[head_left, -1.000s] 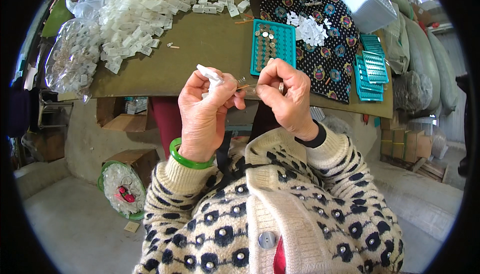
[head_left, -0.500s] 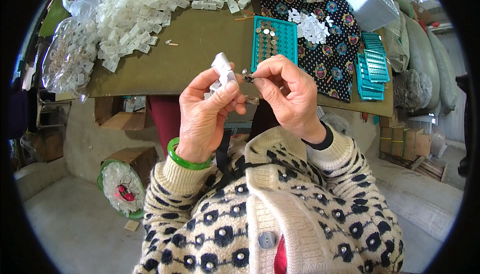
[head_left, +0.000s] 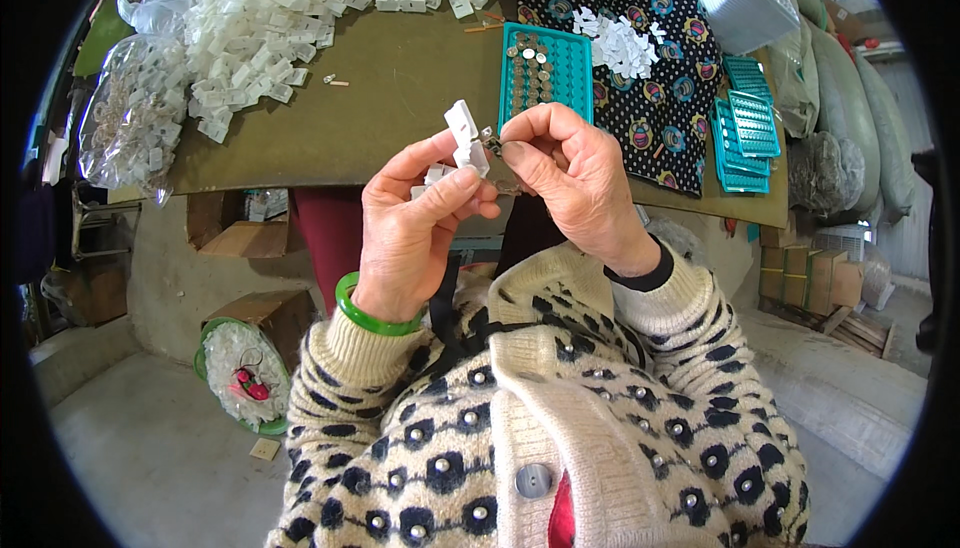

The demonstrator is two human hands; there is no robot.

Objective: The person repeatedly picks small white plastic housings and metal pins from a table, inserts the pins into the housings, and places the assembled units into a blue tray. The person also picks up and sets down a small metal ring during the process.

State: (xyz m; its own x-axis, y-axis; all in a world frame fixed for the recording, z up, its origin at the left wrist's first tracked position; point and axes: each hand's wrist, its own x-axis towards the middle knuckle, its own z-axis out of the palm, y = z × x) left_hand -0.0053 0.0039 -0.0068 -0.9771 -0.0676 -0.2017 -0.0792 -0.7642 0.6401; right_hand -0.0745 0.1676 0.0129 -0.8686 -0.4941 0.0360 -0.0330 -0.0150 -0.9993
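My left hand (head_left: pixel 420 213) is closed on several white plastic pieces (head_left: pixel 463 126), one of them sticking up between thumb and fingers. A green bangle (head_left: pixel 375 316) circles that wrist. Close beside it, my right hand (head_left: pixel 570 178) pinches a small dark metal piece (head_left: pixel 493 143) between thumb and forefinger, right at the white piece's edge. Whether the two parts touch I cannot tell. Beyond my right hand lies a teal tray (head_left: pixel 570 68) with rows of round metal pieces (head_left: pixel 530 73) in its left part.
A big heap of white plastic pieces (head_left: pixel 270 28) covers the table's far left, beside a clear bag (head_left: pixel 135 118) of parts. Small white bits (head_left: pixel 618 45) lie on a patterned dark cloth (head_left: pixel 655 108). Teal trays (head_left: pixel 745 133) are stacked at right. A tub (head_left: pixel 245 378) stands on the floor.
Both hands have shifted slightly, and the upright white piece now tilts more to the left. My right fingers still pinch the metal piece next to it.
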